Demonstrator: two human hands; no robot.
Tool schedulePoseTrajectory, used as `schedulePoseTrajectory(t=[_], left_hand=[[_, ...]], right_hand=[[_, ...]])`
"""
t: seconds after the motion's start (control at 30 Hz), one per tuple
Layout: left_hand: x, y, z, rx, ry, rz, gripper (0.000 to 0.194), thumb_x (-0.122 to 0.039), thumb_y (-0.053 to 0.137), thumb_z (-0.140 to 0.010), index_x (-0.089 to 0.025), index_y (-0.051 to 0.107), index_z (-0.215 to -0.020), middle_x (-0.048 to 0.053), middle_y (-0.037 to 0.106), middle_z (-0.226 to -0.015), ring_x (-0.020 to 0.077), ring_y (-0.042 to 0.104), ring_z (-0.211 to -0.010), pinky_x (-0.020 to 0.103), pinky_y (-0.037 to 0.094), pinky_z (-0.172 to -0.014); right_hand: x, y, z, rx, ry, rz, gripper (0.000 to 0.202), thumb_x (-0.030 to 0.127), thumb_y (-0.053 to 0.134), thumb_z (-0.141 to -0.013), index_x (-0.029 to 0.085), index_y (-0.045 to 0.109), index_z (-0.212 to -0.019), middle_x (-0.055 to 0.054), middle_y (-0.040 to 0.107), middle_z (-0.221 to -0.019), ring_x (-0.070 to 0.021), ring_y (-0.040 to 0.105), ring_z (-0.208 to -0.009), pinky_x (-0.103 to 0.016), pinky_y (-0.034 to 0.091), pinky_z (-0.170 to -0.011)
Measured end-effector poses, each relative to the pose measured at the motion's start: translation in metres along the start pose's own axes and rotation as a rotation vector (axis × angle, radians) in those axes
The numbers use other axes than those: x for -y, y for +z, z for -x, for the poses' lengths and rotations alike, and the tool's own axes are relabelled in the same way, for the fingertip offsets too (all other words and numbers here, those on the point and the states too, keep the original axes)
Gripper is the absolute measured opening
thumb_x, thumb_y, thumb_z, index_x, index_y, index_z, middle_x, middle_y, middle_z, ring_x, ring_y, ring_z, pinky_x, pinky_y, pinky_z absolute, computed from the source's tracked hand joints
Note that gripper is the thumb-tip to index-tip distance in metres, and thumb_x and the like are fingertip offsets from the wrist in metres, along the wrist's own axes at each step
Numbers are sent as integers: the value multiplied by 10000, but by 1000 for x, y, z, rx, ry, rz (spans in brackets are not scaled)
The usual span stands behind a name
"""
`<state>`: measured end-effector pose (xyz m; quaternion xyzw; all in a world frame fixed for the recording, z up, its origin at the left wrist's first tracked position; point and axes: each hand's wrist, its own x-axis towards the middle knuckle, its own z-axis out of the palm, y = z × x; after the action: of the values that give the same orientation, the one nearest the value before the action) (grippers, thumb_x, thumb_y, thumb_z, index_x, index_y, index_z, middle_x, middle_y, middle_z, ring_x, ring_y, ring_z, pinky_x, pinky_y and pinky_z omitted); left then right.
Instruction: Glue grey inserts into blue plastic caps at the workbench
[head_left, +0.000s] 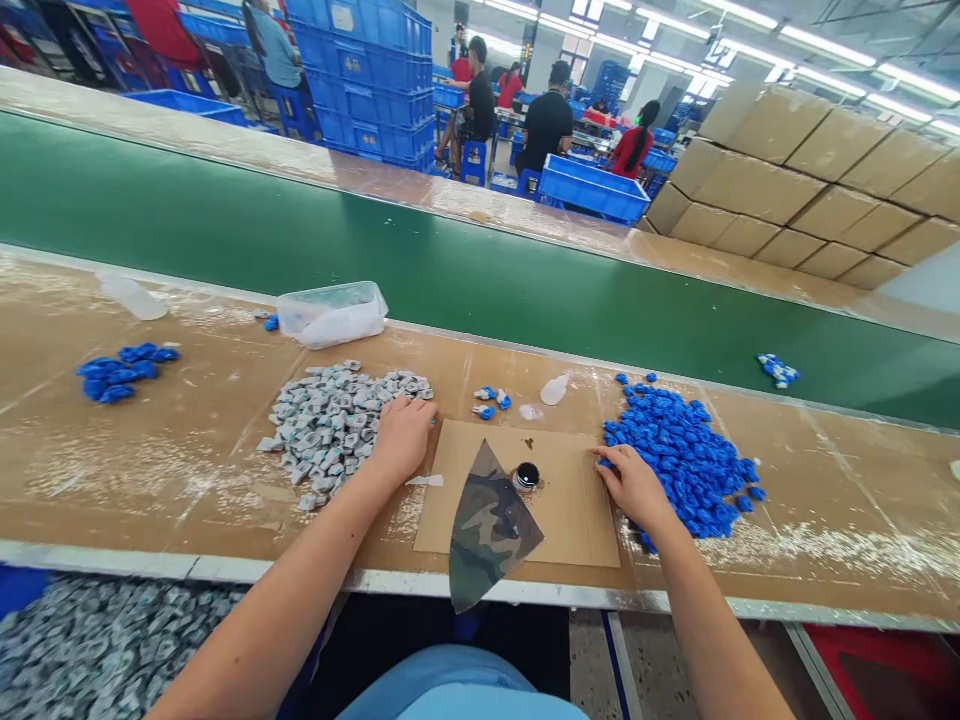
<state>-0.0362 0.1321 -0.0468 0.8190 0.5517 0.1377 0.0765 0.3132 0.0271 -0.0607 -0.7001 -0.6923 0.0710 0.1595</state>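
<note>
My left hand (405,435) rests at the right edge of a pile of small grey pieces (326,425); its fingers are bent and what they hold, if anything, is hidden. My right hand (630,480) pinches a small blue piece (604,463) at the left side of a heap of blue pieces (675,450). Between the hands lies a cardboard sheet (577,520), bearing a camouflage cloth piece (487,530) and a small open jar (526,476) with dark contents. Several blue-and-white pieces (485,411) lie beyond the cardboard.
A clear plastic tray (334,315), a small blue pile (120,372) and a translucent bottle (133,297) stand left. A green belt (465,280) crosses behind. Past it are blue crates (367,80), cartons (810,180) and seated people. Grey pieces (97,650) fill a container below left.
</note>
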Motion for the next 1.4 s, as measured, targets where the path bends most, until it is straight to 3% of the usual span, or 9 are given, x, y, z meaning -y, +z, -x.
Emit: schedulePoseTrajectory(t=[0.13, 0.27, 0.33, 0.43, 0.57, 0.7, 0.93, 1.1, 1.4], left_hand=[[-2, -2, 6, -173, 11, 206, 250, -138, 436, -799, -196, 628, -948, 118, 671, -962, 284, 562, -958, 432, 418, -865], [-17, -6, 24, -239, -84, 636, 198, -272, 500, -799, -188, 644, -906, 77, 657, -901, 216, 591, -851, 356, 480, -801], [-31, -3, 36, -175, -192, 913, 221, -340, 577, -760, -191, 667, -894, 50, 666, -846, 186, 598, -785, 318, 499, -748], [-54, 6, 54, 11, -361, 1294, 331, -423, 677, -690, -182, 697, -916, 34, 689, -810, 148, 598, -705, 277, 511, -682], [-79, 18, 69, 200, -518, 1563, 394, -420, 783, -587, -167, 706, -880, -5, 653, -661, 105, 565, -591, 244, 506, -609], [-86, 23, 74, 224, -562, 1655, 387, -386, 827, -544, -169, 713, -844, -5, 668, -679, 103, 586, -607, 255, 519, -656], [-82, 30, 74, 199, -495, 1662, 325, -399, 789, -618, -182, 717, -850, 13, 697, -761, 118, 620, -706, 254, 517, -734], [-84, 34, 75, 207, -508, 1666, 324, -358, 795, -611, -167, 692, -852, 3, 677, -722, 113, 605, -671, 258, 521, -708], [-83, 35, 75, 175, -461, 1648, 257, -346, 763, -647, -171, 715, -829, 16, 693, -748, 124, 615, -699, 265, 508, -746]], right_hand=[[2, 0, 12, -83, 32, -71, 210, 229, 527, -785, 185, 703, -890, -73, 622, -831, -169, 593, -661, -310, 516, -608], [12, 1, 21, -191, 12, -209, 211, 285, 497, -833, 200, 687, -867, -86, 659, -877, -190, 625, -775, -310, 535, -640], [19, 4, 25, -230, -7, -305, 229, 310, 488, -857, 208, 684, -922, -88, 672, -904, -198, 637, -841, -321, 546, -693], [30, 12, 28, -246, -48, -371, 260, 325, 513, -854, 201, 679, -1011, -107, 661, -968, -208, 641, -895, -335, 554, -728], [39, 18, 29, -179, -127, -298, 232, 277, 505, -856, 223, 712, -945, -95, 672, -914, -214, 642, -871, -364, 547, -762], [45, 12, 29, -144, -79, -329, 200, 266, 527, -842, 239, 717, -901, -65, 693, -836, -189, 646, -756, -343, 552, -708], [76, 10, 30, -134, 27, -687, 223, 349, 600, -813, 189, 678, -948, -64, 718, -840, -163, 673, -735, -297, 574, -688], [94, 8, 27, -171, -64, -547, 168, 303, 608, -822, 217, 708, -927, -36, 735, -809, -157, 681, -697, -281, 576, -669], [96, 4, 23, -167, -187, -440, 154, 240, 594, -849, 249, 713, -947, -19, 743, -894, -153, 693, -777, -256, 569, -709]])
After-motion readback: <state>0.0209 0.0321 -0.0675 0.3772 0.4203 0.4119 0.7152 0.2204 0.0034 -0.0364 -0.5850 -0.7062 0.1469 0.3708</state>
